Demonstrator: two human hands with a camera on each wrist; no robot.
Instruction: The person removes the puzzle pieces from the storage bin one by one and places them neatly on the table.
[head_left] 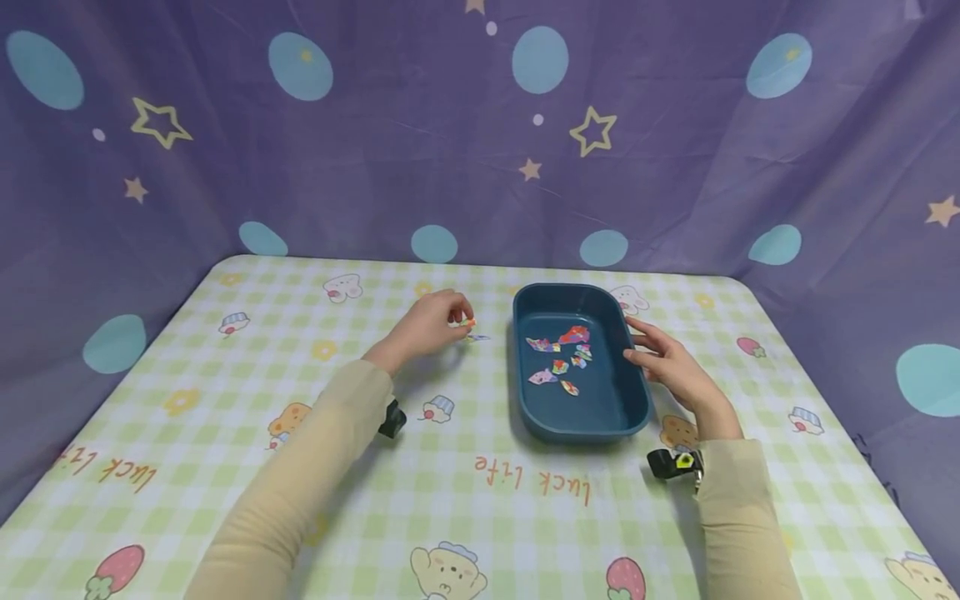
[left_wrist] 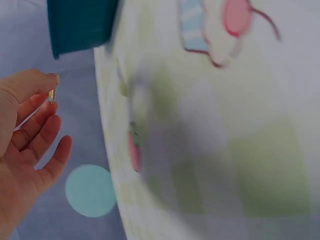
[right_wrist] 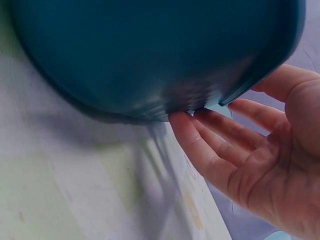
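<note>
My left hand point(head_left: 433, 323) pinches a small colourful paper cut-out point(left_wrist: 52, 95) between thumb and fingertip, left of the bin and above the table. Just below it, a second thin cut-out point(head_left: 478, 337) lies on the tablecloth. The dark teal plastic bin point(head_left: 577, 421) stands right of centre, with several bright cut-outs point(head_left: 542, 377) scattered over its floor. My right hand point(head_left: 678, 371) holds the bin's right side: the thumb is at the rim and the fingers point(right_wrist: 187, 132) lie against the outer wall in the right wrist view.
A green-checked tablecloth point(head_left: 360, 525) printed with cartoon animals, cupcakes and strawberries covers the table. Behind and at both sides hangs a purple curtain point(head_left: 420, 158) with stars and blue ovals. Black straps point(head_left: 671, 463) with cameras sit at both wrists.
</note>
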